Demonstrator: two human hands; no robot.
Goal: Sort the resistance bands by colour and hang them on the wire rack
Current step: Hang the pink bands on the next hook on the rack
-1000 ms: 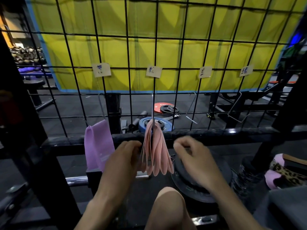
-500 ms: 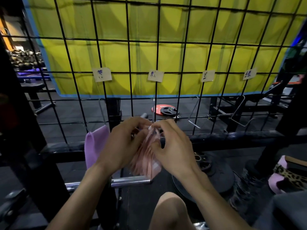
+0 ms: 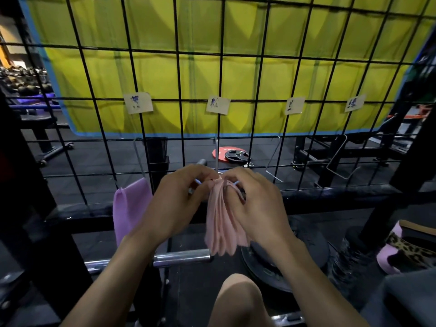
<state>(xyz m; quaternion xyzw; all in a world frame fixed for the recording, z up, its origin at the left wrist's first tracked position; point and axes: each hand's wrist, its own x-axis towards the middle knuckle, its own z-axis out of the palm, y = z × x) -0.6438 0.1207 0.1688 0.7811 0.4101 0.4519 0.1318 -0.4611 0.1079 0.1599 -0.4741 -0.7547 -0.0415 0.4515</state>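
While both hands met at the hook, I watched the pink bands (image 3: pixel 223 218) hang between them.
My left hand (image 3: pixel 174 204) and right hand (image 3: pixel 257 206) had fingers curled, pinching the bunch's top against the wire rack (image 3: pixel 236 74); a purple band (image 3: pixel 129 206) hung just left.

Black wire rack (image 3: pixel 179 74) before a yellow curtain (image 3: pixel 153 27), four paper labels, left hand (image 3: pixel 174 204) and right hand (image 3: pixel 257 204) pinching the bunched top of pink bands (image 3: pixel 221 223) at a hook, purple band (image 3: pixel 129 206) hanging left — knee (image 3: pixel 236 300) below.
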